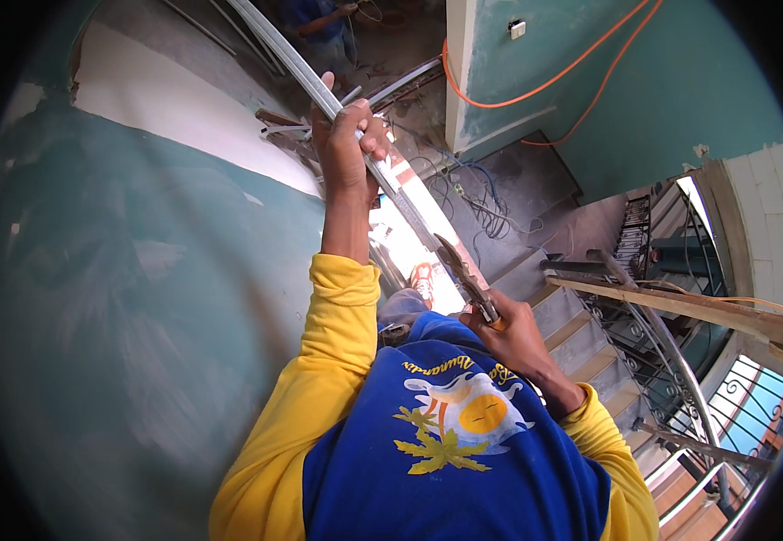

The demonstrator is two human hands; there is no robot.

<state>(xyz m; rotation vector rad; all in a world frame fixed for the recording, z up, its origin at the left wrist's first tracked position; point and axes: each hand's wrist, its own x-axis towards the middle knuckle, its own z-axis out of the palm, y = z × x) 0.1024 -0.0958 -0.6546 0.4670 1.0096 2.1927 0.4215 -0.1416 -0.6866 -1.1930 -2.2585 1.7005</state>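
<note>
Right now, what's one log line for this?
left hand: grips metal channel | right hand: holds orange-handled tin snips, tips near channel's lower end | at right: stairs

- Strong glare whitens a strip (445, 296) near the centre.
- The barred window (750, 404) at 4 o'clock is bright.
- A soft shadow crosses the wall (152, 298) at 9 o'clock.
- 12 o'clock is dim.
- Straight edges bend toward the rim.

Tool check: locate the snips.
In the head view, the snips are right of centre, in the right hand, near the lower end of the metal channel.
</note>
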